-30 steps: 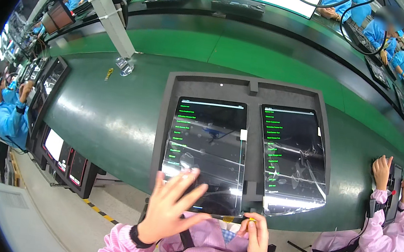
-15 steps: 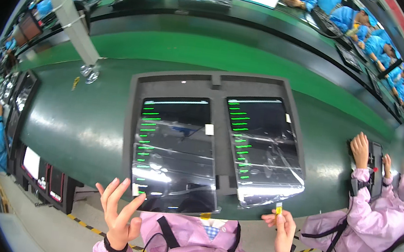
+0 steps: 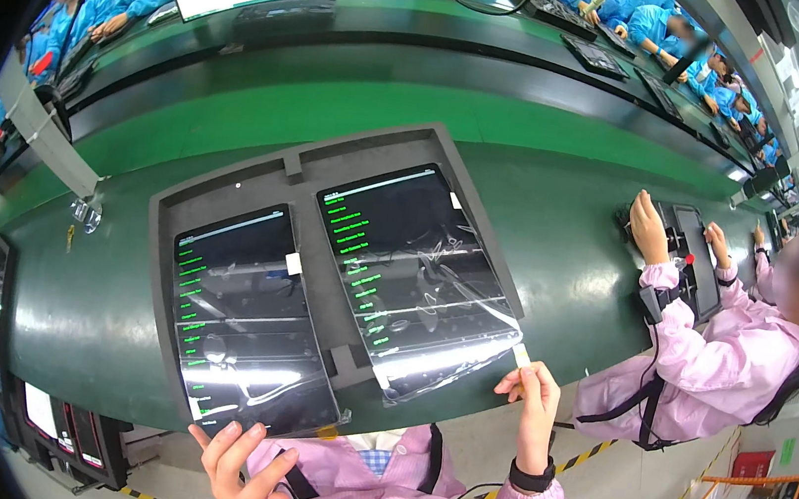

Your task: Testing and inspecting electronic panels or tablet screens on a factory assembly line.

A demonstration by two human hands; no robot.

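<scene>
Two tablets with lit dark screens, green lines of text and clear film lie side by side in a dark grey foam tray (image 3: 162, 270). My left hand (image 3: 244, 478) is at the near edge of the left tablet (image 3: 256, 322), fingers spread, fingertips against or just over its lower edge. Between the thumb and fingers of my right hand (image 3: 533, 396) is a small pale tab (image 3: 521, 356), pinched at the near right corner of the right tablet (image 3: 415, 281). Whether the tab is stuck to the film there I cannot tell.
A green work table (image 3: 63, 308) carries the tray. To the right a co-worker in pink (image 3: 698, 336) handles a device in a holder. A metal post (image 3: 50, 132) rises at the left. Blue-clad people work across a far bench (image 3: 395, 44).
The view has swung to the right, so tray and tablets appear further left and tilted. My right hand, with the tab, has come up to the right tablet's near corner.
</scene>
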